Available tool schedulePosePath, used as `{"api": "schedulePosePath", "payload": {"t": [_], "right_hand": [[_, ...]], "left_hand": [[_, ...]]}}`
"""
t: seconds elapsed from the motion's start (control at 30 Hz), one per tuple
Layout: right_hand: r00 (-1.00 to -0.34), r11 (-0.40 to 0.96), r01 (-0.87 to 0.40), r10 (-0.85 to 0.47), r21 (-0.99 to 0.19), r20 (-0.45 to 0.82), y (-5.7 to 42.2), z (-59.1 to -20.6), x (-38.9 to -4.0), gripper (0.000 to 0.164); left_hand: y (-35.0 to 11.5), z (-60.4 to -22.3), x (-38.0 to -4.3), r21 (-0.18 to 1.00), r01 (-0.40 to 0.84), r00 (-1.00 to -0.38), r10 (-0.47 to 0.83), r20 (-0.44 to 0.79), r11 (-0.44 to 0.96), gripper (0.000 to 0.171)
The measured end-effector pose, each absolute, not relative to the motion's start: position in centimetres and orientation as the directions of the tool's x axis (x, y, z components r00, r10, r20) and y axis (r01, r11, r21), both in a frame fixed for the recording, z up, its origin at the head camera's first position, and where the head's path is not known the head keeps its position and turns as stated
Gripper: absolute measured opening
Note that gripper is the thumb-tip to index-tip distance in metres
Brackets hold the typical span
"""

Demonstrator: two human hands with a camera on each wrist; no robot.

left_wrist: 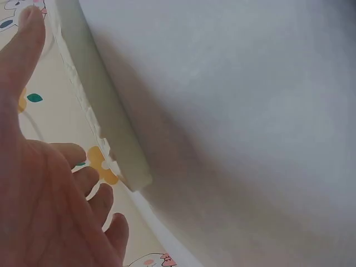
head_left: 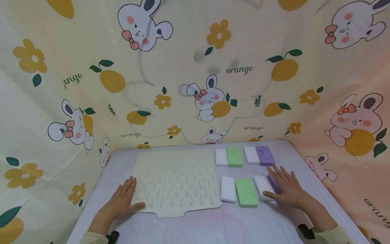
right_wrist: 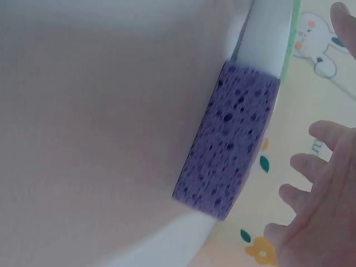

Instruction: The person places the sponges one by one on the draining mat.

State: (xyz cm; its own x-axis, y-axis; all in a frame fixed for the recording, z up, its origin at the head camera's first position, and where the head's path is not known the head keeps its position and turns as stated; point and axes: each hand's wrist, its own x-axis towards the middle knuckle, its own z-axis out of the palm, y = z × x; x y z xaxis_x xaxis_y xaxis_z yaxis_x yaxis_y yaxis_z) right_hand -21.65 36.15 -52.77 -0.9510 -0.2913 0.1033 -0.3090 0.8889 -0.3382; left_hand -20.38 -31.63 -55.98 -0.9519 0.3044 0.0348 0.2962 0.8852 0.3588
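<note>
- Landmark: the ridged board (head_left: 176,181), laid flat on the table (head_left: 243,227).
- Key relation, as judged: the near purple sponge (head_left: 274,184) was placed right of the board, outermost in the near row. In the head view it was framed between the thumb and index finger of the right hand (head_left: 287,185).
- Nearer hand: the right, by far. The left hand (head_left: 122,198) was placed at the board's left edge, well apart from all sponges.
- Long axis: seemed set front to back, about parallel to the board's right edge. Part was covered by the hand, so not certain.
- Right fingers: spread apart, nothing gripped. In the right wrist view a gap was shown between fingertips and purple sponge.
- Left fingers: apart, nothing gripped. Thumb was seen across the board's near left corner; contact could not be confirmed.
- Neighbours: the outer white sponge (head_left: 262,187) was set just beside the purple one, on its board side; the near green sponge (head_left: 246,192) was set closer to the board.
- Judged risk: thumb room on the board side was limited; white could be dragged along if purple were pinched.
</note>
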Motion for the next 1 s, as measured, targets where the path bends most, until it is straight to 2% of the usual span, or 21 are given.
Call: {"api": "schedulePosePath", "payload": {"t": [0.23,0.5,1.0], "right_hand": [[-0.954,0.889,-0.301,-0.285,-0.344,0.096,37.7,-52.8,-22.0,0.108],[-0.955,0.883,-0.294,-0.289,-0.365,0.070,39.4,-53.7,-22.2,0.109],[-0.944,0.868,-0.316,-0.327,-0.383,0.037,40.3,-54.6,-22.4,0.107]], "left_hand": [[-31.0,-54.9,-20.1,0.336,0.252,-0.954,0.291,-0.070,0.908,0.124],[-31.4,-55.7,-20.0,0.390,0.241,-0.956,0.286,-0.062,0.889,0.127],[-31.1,-55.4,-19.7,0.371,0.162,-0.960,0.233,-0.154,0.915,0.133]]}}
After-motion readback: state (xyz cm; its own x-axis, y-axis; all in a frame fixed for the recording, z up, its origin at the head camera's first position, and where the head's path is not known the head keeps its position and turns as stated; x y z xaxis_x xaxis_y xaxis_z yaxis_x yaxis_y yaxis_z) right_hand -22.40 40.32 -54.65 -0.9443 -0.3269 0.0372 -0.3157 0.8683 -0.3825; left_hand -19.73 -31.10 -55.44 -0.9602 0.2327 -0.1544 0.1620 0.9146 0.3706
